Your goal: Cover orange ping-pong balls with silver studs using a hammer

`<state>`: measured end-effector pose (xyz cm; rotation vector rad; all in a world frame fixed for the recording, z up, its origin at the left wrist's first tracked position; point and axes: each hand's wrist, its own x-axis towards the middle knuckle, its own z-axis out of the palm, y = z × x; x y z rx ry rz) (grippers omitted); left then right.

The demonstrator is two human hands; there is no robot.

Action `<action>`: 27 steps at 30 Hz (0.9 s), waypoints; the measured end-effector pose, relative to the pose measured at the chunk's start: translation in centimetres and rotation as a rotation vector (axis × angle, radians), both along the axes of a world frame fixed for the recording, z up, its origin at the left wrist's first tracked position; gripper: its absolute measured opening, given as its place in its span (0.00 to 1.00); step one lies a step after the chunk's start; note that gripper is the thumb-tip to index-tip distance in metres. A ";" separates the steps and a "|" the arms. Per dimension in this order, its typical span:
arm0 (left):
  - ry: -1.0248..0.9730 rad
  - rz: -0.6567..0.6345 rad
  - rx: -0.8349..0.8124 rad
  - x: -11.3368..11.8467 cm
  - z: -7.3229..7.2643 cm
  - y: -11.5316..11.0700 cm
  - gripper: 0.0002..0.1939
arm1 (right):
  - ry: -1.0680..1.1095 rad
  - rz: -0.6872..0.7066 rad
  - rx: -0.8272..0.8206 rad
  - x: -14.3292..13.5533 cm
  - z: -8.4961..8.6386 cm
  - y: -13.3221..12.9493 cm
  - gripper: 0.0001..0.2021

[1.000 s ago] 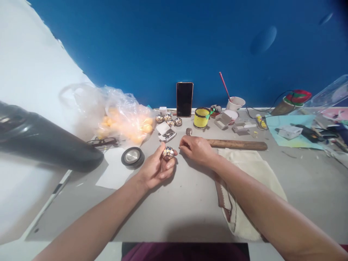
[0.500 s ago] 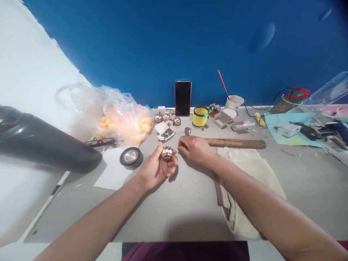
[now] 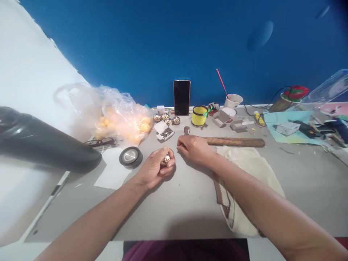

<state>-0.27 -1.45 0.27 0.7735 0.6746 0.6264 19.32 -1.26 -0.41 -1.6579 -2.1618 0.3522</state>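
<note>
My left hand (image 3: 156,165) is closed around a shiny ball (image 3: 165,159) covered in metal studs. To its right, my right hand (image 3: 194,149) has its fingers pinched together close to the table; whatever they hold is too small or hidden to make out. Just behind the right hand lies a hammer (image 3: 233,141), its head to the left and its wooden handle pointing right. A small open box (image 3: 164,132) of metal pins or tacks stands behind the left hand. Several similar studded balls (image 3: 176,120) sit behind that box.
Left stand a plastic bag of yellow-orange balls (image 3: 119,116), a round black lid (image 3: 131,157) and a dark bottle (image 3: 43,141). A phone (image 3: 182,98) leans on the blue wall by a yellow pot (image 3: 199,116). Cream cloth (image 3: 252,181) lies under my right forearm.
My left fingers have closed over the studded ball, which was lying more exposed in the open palm and now shows less. My right hand keeps its pinch in nearly the same place.
</note>
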 end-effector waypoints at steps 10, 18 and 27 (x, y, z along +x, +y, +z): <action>0.072 -0.040 0.064 -0.1 0.8 -0.5 0.21 | -0.014 -0.004 -0.001 0.0 -0.1 0.1 0.05; 0.073 -0.038 0.083 0.2 1.1 -0.7 0.21 | -0.022 -0.007 -0.023 -0.2 0.4 -0.1 0.05; 0.054 0.003 0.082 0.0 0.0 -0.1 0.21 | -0.017 0.001 0.004 -0.1 0.0 0.0 0.05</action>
